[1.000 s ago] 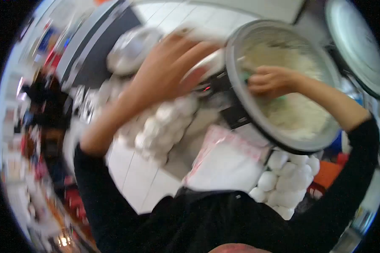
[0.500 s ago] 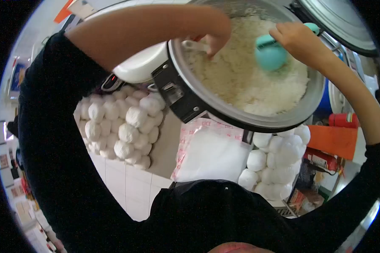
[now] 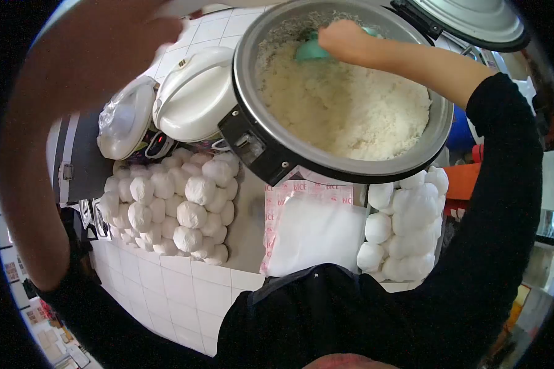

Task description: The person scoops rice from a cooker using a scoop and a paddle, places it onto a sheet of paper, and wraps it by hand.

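A large rice cooker pot [image 3: 345, 167] full of cooked white rice [image 3: 375, 117] stands at the top centre. My right hand [image 3: 348, 43] is closed around a teal scoop [image 3: 312, 51], which dips into the rice near the far left wall. Part of the scoop is covered by my fingers and the rice. High at the upper left, close to the camera, my left hand [image 3: 148, 31] is raised outside the pot. It is blurred and cut by the frame edge, so its fingers and anything in them do not show clearly.
Wrapped white balls are stacked at left [image 3: 188, 215] and right [image 3: 406, 227]. Between them lie white plastic sheets [image 3: 317, 237] on pink-printed wrap [image 3: 274, 212]. White closed cookers [image 3: 197, 98] stand left of the pot; its open lid [image 3: 474, 15] is at upper right.
My left hand has left the pot and swung up to the upper left. My right hand has moved the scoop leftward across the rice to the far side.
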`<state>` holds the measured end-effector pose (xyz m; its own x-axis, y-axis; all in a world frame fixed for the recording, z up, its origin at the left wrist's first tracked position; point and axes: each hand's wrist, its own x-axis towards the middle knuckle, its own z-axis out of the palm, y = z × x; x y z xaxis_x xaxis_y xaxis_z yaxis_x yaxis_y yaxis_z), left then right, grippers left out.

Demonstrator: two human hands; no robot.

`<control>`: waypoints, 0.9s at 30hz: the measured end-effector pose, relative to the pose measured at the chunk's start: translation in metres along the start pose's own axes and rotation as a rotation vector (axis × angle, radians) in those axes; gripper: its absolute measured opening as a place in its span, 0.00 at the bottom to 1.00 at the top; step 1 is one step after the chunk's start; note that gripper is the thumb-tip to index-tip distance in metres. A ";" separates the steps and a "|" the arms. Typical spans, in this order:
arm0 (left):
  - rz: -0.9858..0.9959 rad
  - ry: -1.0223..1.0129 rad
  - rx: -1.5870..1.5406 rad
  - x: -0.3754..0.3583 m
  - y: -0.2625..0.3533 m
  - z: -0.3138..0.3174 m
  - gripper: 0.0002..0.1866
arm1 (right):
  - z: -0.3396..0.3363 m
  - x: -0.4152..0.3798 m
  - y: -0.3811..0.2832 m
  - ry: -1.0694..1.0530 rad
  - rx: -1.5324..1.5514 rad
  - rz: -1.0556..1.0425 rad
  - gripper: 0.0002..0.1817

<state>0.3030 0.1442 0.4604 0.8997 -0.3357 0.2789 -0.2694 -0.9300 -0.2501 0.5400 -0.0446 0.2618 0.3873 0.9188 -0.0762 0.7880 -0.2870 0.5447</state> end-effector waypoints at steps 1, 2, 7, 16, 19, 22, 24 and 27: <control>-0.213 -0.007 -0.129 -0.029 -0.008 -0.004 0.21 | -0.003 -0.005 -0.001 0.006 0.098 -0.020 0.06; -0.426 -0.008 -0.261 -0.059 0.011 -0.020 0.22 | -0.005 -0.010 -0.007 0.012 0.083 -0.024 0.06; -0.560 0.120 -0.835 -0.169 0.034 -0.030 0.20 | -0.010 -0.026 -0.039 -0.290 0.167 0.009 0.07; -0.942 0.511 -1.770 -0.250 0.080 0.066 0.16 | -0.078 -0.091 -0.073 -0.470 0.614 -0.029 0.15; -0.845 0.442 -1.845 -0.212 0.090 0.075 0.15 | -0.068 -0.107 -0.061 -0.408 0.699 -0.049 0.17; -0.788 0.261 -2.008 -0.180 0.085 0.083 0.14 | -0.080 -0.132 -0.039 -0.282 0.835 0.001 0.17; -0.778 0.236 -2.034 -0.156 0.090 0.087 0.14 | -0.077 -0.142 -0.020 -0.195 0.820 -0.110 0.18; -0.688 0.133 -2.034 -0.120 0.096 0.093 0.14 | -0.113 -0.161 -0.003 -0.551 1.387 0.363 0.15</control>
<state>0.2014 0.1090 0.3171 0.9913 0.1147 -0.0640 0.0238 0.3223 0.9464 0.4215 -0.1608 0.3670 0.5282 0.6245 -0.5754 0.3057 -0.7720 -0.5572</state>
